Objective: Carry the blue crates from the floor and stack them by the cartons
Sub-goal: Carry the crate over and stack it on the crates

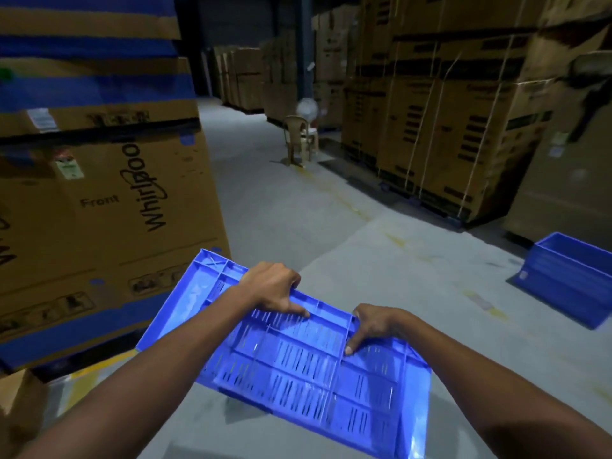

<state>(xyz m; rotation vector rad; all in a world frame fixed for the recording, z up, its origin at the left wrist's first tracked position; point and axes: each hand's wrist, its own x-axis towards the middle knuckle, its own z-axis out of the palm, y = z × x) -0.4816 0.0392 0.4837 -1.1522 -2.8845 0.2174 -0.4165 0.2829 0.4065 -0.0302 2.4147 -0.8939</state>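
Crate in hand: we hold a blue crate [298, 356] upside down, its slotted, ribbed base facing up at us, clear of the floor [298, 207] in the near middle of the scene.
Left hand: our left hand [275, 289] is closed over the crate's far edge, fingers curled over it and thumb pressed flat on the base.
Right hand: our right hand [372, 326] grips the same far edge further right, fingers wrapped out of sight, thumb down on a rib.
Cartons: the tall stack of Whirlpool cartons [99, 200] stands just to our left, close beside the crate's left corner.
Still on the floor: a second blue crate [569, 276] sits at the right, well apart from us.
Done so far: we judge this crate is lifted and brought near the cartons, but not yet set down; no stacked crates show by the cartons here.
Left to do: place this crate by the cartons, then fetch the one on the right, and any others out of view.
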